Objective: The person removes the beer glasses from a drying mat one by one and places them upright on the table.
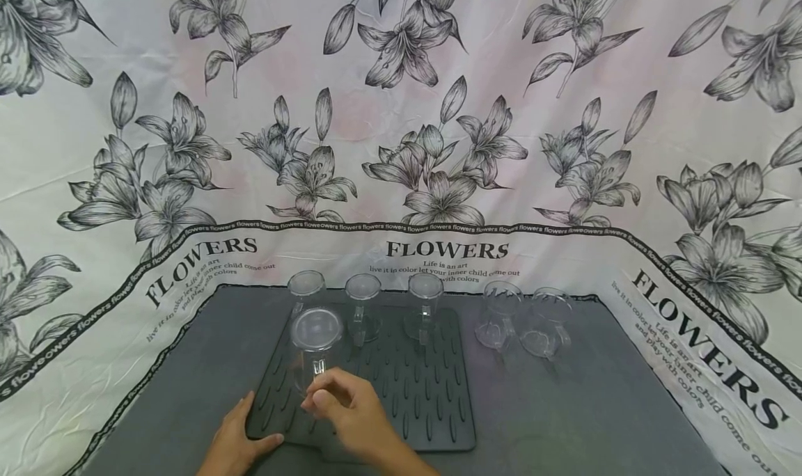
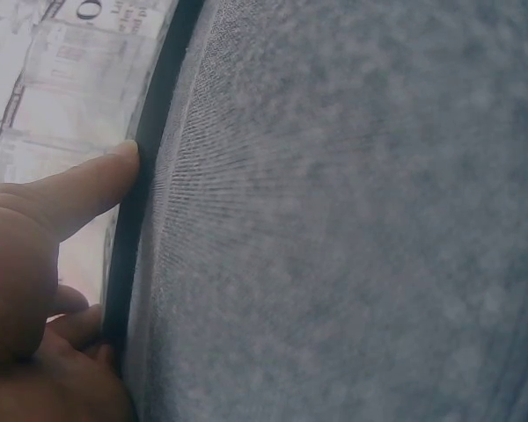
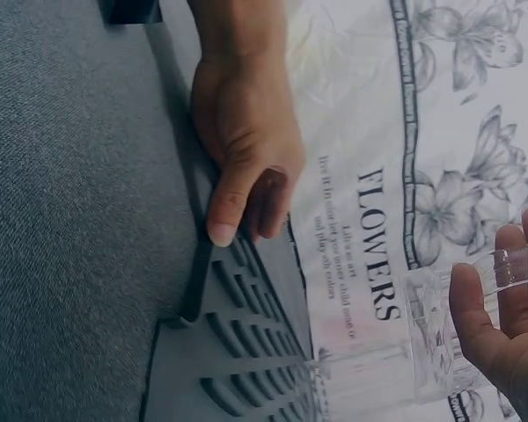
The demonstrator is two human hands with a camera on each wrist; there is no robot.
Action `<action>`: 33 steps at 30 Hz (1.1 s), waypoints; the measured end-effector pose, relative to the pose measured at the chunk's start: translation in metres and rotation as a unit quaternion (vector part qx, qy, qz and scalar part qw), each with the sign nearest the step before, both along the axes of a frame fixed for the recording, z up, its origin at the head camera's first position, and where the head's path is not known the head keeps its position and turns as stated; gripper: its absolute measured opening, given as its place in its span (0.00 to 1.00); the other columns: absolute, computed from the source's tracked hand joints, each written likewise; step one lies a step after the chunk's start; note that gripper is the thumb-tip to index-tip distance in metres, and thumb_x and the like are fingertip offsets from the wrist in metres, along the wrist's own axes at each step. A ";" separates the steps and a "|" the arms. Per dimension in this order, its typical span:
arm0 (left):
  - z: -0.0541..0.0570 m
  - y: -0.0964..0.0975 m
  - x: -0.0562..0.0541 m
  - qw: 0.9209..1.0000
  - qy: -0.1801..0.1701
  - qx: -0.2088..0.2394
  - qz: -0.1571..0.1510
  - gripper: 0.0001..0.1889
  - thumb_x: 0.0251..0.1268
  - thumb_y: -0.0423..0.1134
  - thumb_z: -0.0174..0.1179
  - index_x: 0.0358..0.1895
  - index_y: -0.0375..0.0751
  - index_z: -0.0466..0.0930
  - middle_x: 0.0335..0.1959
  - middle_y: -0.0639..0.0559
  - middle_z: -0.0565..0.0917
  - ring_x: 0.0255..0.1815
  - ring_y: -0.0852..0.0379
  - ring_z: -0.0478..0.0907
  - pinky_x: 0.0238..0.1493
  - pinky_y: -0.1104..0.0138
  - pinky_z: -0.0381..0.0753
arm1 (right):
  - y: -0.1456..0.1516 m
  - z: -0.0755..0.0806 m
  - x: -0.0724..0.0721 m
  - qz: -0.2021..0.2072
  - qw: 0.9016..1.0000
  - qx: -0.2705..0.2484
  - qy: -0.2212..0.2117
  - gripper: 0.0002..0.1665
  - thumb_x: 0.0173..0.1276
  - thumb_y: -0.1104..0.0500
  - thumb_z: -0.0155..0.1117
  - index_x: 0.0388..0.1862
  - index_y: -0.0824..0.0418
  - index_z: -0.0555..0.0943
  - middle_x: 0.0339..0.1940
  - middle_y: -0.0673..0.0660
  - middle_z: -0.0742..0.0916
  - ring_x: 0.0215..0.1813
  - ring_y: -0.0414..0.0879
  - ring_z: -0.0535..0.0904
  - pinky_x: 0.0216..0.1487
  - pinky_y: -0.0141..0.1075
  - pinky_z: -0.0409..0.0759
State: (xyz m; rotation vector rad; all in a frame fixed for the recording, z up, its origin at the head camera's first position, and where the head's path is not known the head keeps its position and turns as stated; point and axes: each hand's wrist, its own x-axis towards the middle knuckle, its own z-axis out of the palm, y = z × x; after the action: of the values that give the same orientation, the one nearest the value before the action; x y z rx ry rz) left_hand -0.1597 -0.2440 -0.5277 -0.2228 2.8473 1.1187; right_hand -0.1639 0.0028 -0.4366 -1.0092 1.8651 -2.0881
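Note:
My right hand [image 1: 354,410] pinches the handle of a clear mug [image 1: 317,331] over the left part of a dark ridged drying mat [image 1: 432,392]. In the right wrist view, this mug [image 3: 427,338] shows see-through beside the fingers of my right hand [image 3: 515,343]. At the mat's near left corner, my left hand [image 1: 234,441] grips the edge, thumb on the front side and fingers along the left side. The left wrist view shows the thumb of that hand [image 2: 79,198] against the mat's dark rim [image 2: 150,167].
Along the mat's back stand three more clear mugs: one at left [image 1: 306,284], one in the middle [image 1: 363,288] and one at right [image 1: 426,288]. Two others, a nearer one [image 1: 545,333] and its neighbour [image 1: 495,326], stand on the grey tabletop [image 1: 564,420]. Flower-printed cloth [image 1: 438,204] surrounds the table.

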 end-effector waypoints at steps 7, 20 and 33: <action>-0.001 0.000 -0.002 1.000 -0.029 -0.007 0.007 0.64 0.42 0.60 0.75 0.68 0.15 0.48 0.64 0.13 0.53 0.63 0.18 0.52 0.59 0.33 0.59 | 0.015 0.008 0.006 -0.001 1.000 -0.010 0.009 0.11 0.77 0.60 0.51 0.45 0.66 0.78 0.39 0.58 0.85 0.45 0.45 0.82 0.48 0.41 0.83; 0.002 -0.003 -0.005 0.999 -0.048 0.010 0.010 0.66 0.40 0.63 0.75 0.70 0.17 0.48 0.65 0.14 0.52 0.64 0.18 0.51 0.59 0.32 0.56 | 0.049 0.025 0.012 -0.034 0.998 -0.018 0.047 0.10 0.78 0.65 0.47 0.46 0.68 0.76 0.40 0.64 0.83 0.45 0.50 0.82 0.47 0.46 0.83; 0.004 -0.003 -0.004 0.998 -0.060 0.005 0.011 0.68 0.37 0.66 0.74 0.70 0.17 0.47 0.66 0.14 0.51 0.64 0.18 0.51 0.58 0.31 0.57 | 0.076 0.025 0.019 -0.063 0.997 -0.019 0.035 0.09 0.77 0.67 0.48 0.46 0.68 0.76 0.40 0.63 0.83 0.45 0.52 0.81 0.48 0.47 0.82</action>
State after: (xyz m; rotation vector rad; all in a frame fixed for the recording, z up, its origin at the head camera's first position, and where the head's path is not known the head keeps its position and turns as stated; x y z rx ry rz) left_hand -0.1638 -0.2467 -0.5237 -0.3112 2.7396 1.0856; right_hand -0.1450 0.0792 -0.4112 -1.0121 1.9786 -2.1913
